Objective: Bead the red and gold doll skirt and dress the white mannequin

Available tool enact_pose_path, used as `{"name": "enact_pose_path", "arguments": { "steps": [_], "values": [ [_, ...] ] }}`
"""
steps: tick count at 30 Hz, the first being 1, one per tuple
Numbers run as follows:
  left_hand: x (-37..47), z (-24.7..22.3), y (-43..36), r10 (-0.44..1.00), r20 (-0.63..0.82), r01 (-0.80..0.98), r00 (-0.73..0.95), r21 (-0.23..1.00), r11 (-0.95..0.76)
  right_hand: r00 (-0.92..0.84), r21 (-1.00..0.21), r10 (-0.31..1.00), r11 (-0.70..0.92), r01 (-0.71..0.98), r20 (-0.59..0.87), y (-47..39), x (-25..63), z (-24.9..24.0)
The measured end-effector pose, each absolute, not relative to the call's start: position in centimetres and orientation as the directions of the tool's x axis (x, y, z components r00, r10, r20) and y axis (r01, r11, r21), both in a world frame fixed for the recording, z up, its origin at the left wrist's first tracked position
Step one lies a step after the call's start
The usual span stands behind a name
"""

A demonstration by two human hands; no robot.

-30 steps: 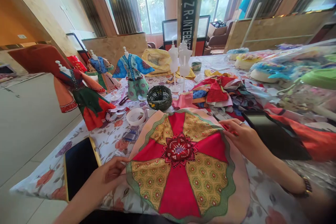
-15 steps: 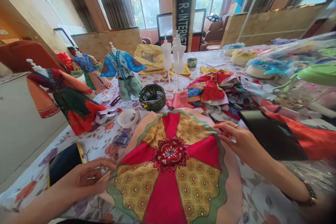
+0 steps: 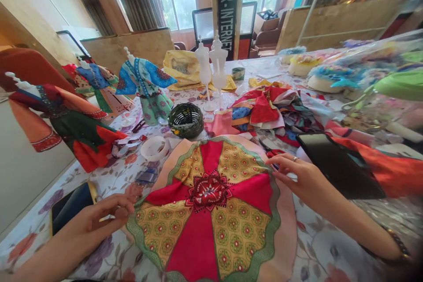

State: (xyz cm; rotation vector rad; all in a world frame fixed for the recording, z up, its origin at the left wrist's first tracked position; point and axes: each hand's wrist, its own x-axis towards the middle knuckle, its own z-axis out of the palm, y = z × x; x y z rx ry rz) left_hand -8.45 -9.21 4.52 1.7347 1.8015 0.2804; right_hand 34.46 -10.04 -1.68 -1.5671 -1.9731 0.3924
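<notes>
One left hand (image 3: 87, 222), lower left, fingers narrow at the edge of the round cloth (image 3: 194, 244), bottom centre. Right hand (image 3: 307, 183), mid-right, same deal; can't tell if either's pinching. More red handle (image 3: 275, 153) shows just beyond now, so that side's less covered.

A dark wicker basket (image 3: 185, 120) sits near a white ring (image 3: 154, 148), perhaps a tape roll.

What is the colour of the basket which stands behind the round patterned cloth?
The basket is dark green, nearly black; it shows in the head view.
</notes>
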Motion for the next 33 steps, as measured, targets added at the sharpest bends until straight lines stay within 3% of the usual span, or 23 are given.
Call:
{"name": "enact_pose_path", "arguments": {
  "steps": [7, 12, 16, 20, 23, 26, 33],
  "values": [
    [-9.9, 3.1, -9.1, 0.877, -0.435, 0.709, 0.206, 0.684, 0.173, -0.15, -0.564, 0.966, 0.244, 0.789, 0.208, -10.1, 34.6, -1.6],
    [-8.7, 2.7, -10.4, 0.943, -0.324, 0.636, 0.077, 0.744, 0.204, -0.177, -0.582, 0.971, 0.237, 0.778, 0.158, -10.4, 34.9, -1.8],
    [-8.3, 2.7, -10.2, 0.943, -0.305, 0.753, 0.13, 0.649, 0.106, -0.206, -0.592, 0.971, 0.239, 0.77, 0.124, -10.7, 35.1, -1.9],
    [-8.1, 2.8, -8.9, 0.969, -0.154, 0.845, 0.191, 0.529, -0.082, -0.207, -0.535, 0.972, 0.236, 0.811, 0.114, -10.7, 35.2, -1.8],
    [-6.8, 3.1, -7.7, 0.968, -0.127, 0.872, 0.215, 0.472, -0.131, -0.209, -0.509, 0.969, 0.248, 0.825, 0.133, -10.7, 35.3, -1.8],
    [-5.0, 3.1, -6.2, 0.991, -0.069, 0.879, 0.116, 0.471, -0.07, -0.222, -0.503, 0.965, 0.264, 0.823, 0.142, -10.9, 35.3, -2.2],
    [-3.0, 1.7, -2.5, 0.988, 0.017, 0.85, 0.151, 0.507, -0.139, -0.275, -0.518, 0.957, 0.282, 0.808, 0.091, -11.3, 34.7, -1.9]
  ]
}}
